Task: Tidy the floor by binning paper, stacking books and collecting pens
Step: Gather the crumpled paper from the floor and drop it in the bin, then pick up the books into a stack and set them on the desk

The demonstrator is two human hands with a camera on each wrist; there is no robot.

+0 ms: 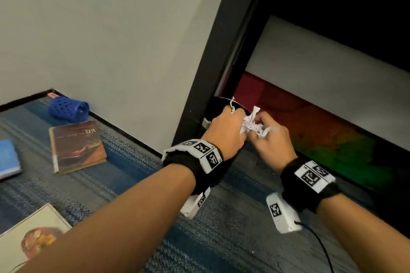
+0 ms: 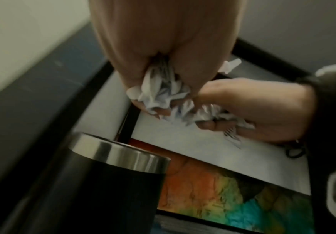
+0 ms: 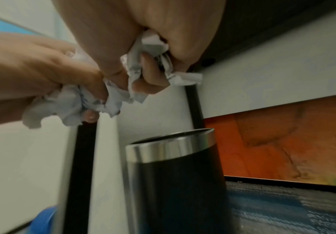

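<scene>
We are crumpling paper (image 1: 251,125) over the bin (image 3: 175,174).
Our left hand (image 1: 225,133) and right hand (image 1: 274,139) are both clenching it.

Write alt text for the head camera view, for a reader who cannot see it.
Left hand and right hand together grip crumpled white paper above a black bin beside a dark frame. On the blue carpet to the left lie a brown book, two more books and a blue mesh holder on its side.
</scene>
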